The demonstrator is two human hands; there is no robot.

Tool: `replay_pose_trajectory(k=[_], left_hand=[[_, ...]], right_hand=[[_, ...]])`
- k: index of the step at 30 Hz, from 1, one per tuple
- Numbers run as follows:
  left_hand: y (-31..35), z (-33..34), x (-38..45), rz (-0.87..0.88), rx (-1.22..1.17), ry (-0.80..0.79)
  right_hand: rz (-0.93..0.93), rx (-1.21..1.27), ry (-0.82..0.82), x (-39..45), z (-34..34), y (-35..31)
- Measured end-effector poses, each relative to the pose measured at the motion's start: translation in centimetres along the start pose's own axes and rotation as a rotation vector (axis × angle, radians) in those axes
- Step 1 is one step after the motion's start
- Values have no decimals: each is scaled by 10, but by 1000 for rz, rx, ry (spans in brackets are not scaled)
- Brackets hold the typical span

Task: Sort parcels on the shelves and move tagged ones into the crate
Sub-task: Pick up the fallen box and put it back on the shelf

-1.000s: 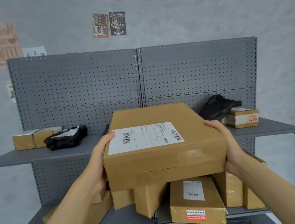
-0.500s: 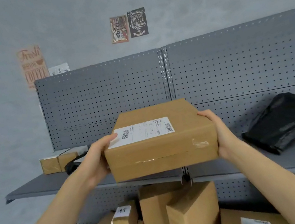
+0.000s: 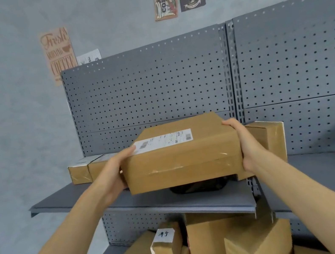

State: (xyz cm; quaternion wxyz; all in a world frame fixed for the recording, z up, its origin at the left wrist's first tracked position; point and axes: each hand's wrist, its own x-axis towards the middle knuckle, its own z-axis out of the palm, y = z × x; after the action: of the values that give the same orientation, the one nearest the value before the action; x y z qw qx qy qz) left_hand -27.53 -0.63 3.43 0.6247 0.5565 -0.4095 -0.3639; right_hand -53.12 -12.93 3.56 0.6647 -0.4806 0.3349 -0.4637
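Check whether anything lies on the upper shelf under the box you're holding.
Yes. A black bag lies on the upper shelf right under the box, which both hands grip, left hand, right hand. A brown parcel stands just right of it, behind the right hand.

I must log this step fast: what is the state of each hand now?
Left hand: fingers curled on the left end of the labelled cardboard box, holding it.
Right hand: gripping the same box's right end.

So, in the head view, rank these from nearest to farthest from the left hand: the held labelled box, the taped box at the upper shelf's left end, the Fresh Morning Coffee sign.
1. Labelled box, gripped by the left hand.
2. Taped box, just behind, upper shelf's left end.
3. Coffee sign, high on the wall, upper left.
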Motion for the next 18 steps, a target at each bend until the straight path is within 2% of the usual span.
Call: replay_pose_trajectory(k=[7,14,18], left_hand=[[23,-7,37,92,14,-87],[12,-27,68,-36,68,-63],[0,-44,81,-88,15,-1]], right_hand=[[-7,11,123,20,13,-21],[8,-62,121,33,34,-11],[19,-65,89,41,48,6]])
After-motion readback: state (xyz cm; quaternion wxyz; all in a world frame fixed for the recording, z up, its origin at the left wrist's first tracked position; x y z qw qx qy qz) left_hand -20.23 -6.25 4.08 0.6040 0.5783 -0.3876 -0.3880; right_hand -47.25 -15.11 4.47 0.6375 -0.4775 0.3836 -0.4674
